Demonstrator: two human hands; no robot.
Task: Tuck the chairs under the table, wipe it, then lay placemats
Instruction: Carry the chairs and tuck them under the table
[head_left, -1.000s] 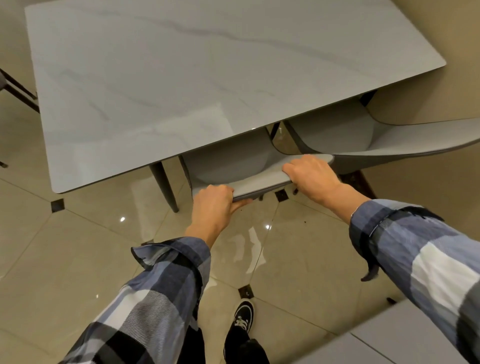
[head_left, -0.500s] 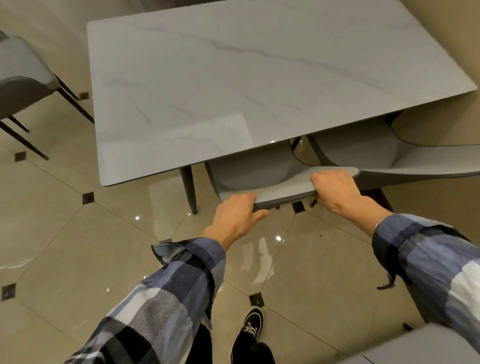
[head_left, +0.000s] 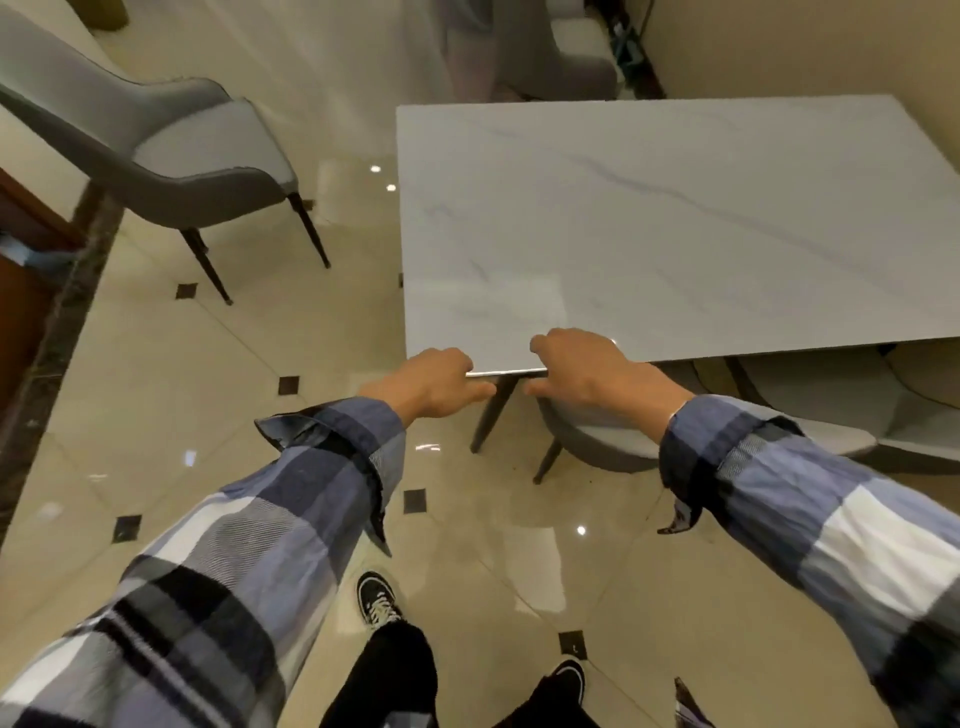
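- At the near edge of the marble-top table (head_left: 675, 223), close to its near-left corner: both hands of the person meet the rim.
- Left hand (head_left: 434, 382): fingers curled, knuckles against the table edge; whether they clamp the rim, cannot tell.
- Right hand (head_left: 587, 366): fingers bent over the top of the edge, thumb below it, lightly hooked on the rim.
- Tucked chair (head_left: 597, 441): grey seat under the table below the right hand, backrest hidden by that arm.
- Second tucked chair (head_left: 914, 415): under the table's near edge, further right.
- Loose grey chair (head_left: 171, 156): well apart from the table, off its left side, on the tiled floor (head_left: 156, 415).
- Table top bare, glossy.
- Plaid sleeves (head_left: 291, 499) cover both forearms; black sneaker (head_left: 379, 600) on the floor nearer than the table.
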